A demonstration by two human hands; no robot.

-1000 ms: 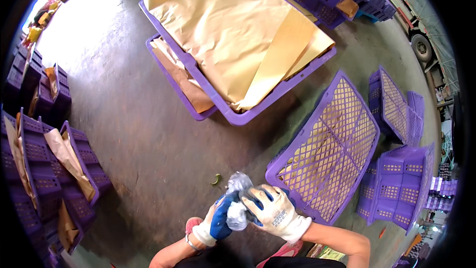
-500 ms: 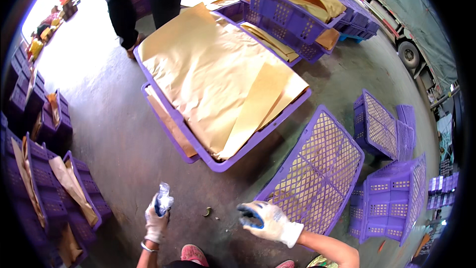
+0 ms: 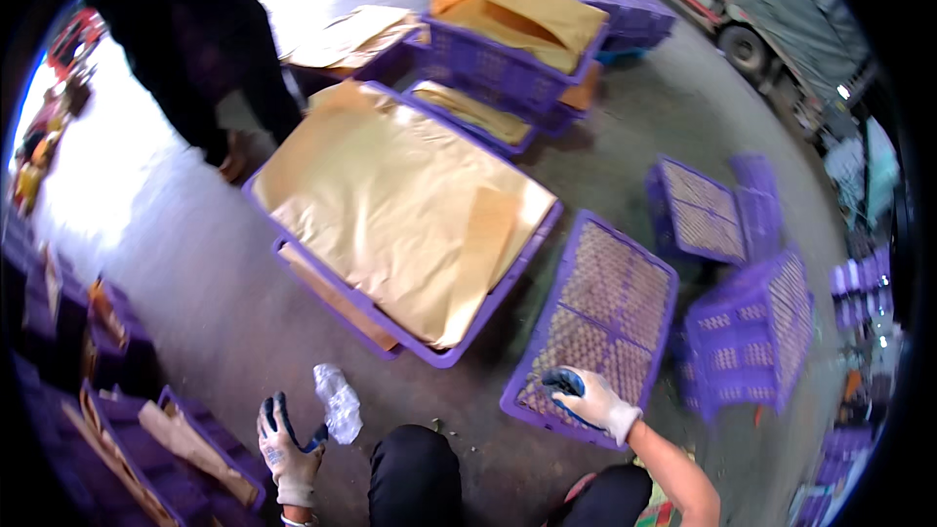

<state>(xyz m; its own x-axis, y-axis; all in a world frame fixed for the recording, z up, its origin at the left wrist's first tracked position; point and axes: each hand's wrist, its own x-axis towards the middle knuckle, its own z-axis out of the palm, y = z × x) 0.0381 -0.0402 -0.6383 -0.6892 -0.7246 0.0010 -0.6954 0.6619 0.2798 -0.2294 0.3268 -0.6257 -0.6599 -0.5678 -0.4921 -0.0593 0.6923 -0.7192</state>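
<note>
Two knees in dark trousers [image 3: 415, 478] stood at the bottom, and left of them rose the gloved left hand [image 3: 290, 456], its fingers spread wide, its thumb well off to the side, and nothing in its hold. Just beside that thumb was a crumpled piece of clear plastic [image 3: 337, 403], a little tilted; whether it lay on the grey floor [image 3: 224, 303] or hung above it could not be told. The gloved right hand [image 3: 595, 402] was over the near edge of a lattice-faced purple crate [image 3: 625, 307] (contact between the two could not be made out), its fingers curved and parted from the thumb, with nothing seen between them. Towards the floor's left edge, purple crates held upright strips of brown paper [image 3: 195, 444]. Farther out, near the middle of the floor, a wide purple crate [image 3: 444, 359] was covered with a creased brown paper sheet [image 3: 390, 195], and part of another crate showed under its near left edge. To the right were more purple crates [image 3: 747, 332], tipped on their sides. Beyond the covered crate, a person's dark-clad legs [image 3: 205, 49] stood by its far left corner; towards the floor's far right edge, a truck wheel [image 3: 744, 47] showed under a grey-green cover.
</note>
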